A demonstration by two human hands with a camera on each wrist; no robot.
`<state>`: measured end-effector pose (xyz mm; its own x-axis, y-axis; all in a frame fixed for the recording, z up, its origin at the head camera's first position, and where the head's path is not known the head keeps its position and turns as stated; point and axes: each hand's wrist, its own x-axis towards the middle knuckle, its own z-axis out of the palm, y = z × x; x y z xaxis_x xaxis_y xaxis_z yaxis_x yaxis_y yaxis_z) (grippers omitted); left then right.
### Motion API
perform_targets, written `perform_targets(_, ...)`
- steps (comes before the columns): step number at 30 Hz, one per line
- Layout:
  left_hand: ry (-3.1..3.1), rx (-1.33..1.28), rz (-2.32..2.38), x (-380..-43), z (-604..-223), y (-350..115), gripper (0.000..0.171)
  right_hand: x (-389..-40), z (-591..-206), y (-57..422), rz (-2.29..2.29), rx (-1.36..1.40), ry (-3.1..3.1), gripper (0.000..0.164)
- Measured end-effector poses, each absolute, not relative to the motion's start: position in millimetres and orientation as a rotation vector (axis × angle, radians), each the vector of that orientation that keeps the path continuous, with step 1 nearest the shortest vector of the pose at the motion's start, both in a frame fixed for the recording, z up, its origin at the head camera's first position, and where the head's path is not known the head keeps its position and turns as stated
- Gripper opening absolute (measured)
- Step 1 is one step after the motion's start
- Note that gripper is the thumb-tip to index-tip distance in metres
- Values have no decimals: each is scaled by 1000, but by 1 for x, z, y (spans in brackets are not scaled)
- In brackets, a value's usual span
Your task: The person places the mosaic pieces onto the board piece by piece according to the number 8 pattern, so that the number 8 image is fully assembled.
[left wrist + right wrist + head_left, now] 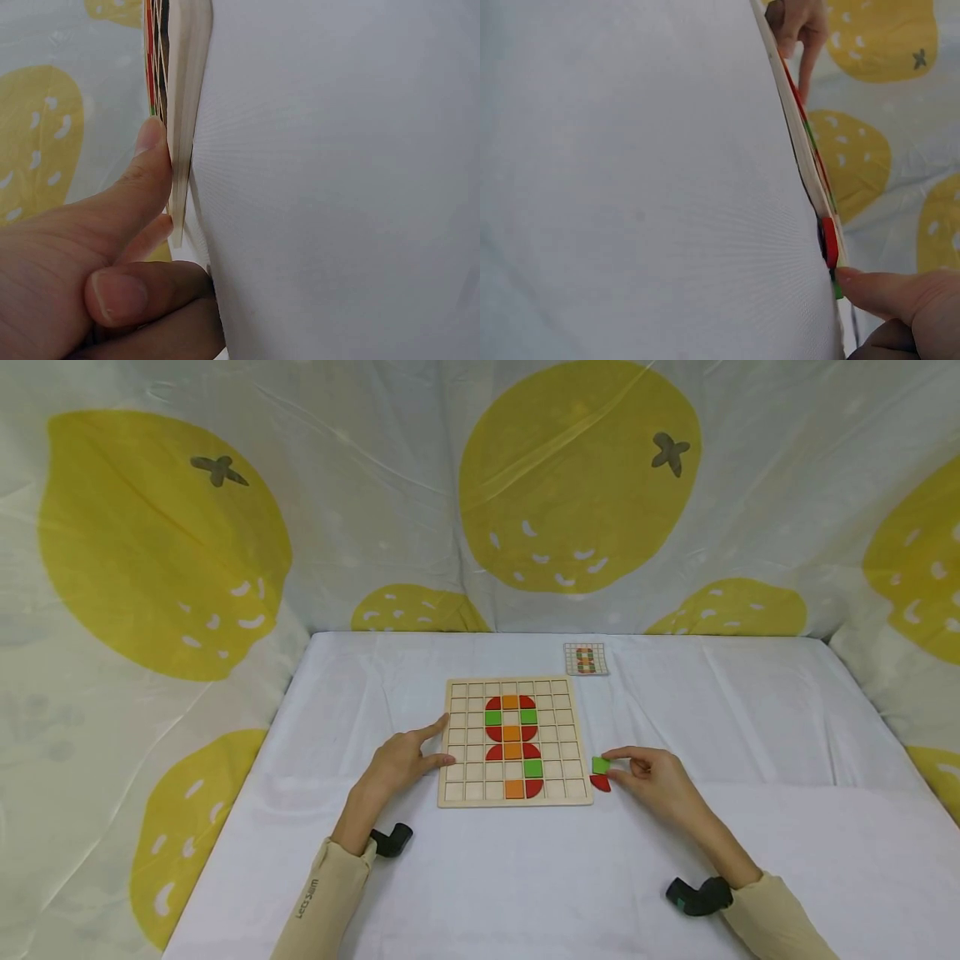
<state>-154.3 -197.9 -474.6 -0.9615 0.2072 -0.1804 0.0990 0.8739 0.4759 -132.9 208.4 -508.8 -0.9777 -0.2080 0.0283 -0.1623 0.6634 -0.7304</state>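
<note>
A square wooden grid board [465,693] lies on the white table. Red quarter-round tiles, orange squares and green squares fill part of its cells in a rounded figure. At the board's left edge, my left hand [397,762] rests with thumb and index finger spread and touching the rim; the left wrist view shows the thumb [142,169] against the wooden side. Just off the right edge, my right hand [656,777] pinches a green square tile [600,765] between thumb and index finger. A loose red quarter-round tile [600,783] lies directly below it, beside the board.
Behind the board's far right corner lies a small pattern card [586,659] with a coloured figure on a grid. White cloth [487,877] covers the table. A lemon-printed curtain [375,485] hangs at the back and sides. Each wrist carries a black device [699,897].
</note>
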Motion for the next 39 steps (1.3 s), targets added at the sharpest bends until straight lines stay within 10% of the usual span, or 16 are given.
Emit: perform_targets(39,2827,233,706,-154,-475,-198,82,-139,-496,142,-1376,-470,2702,25)
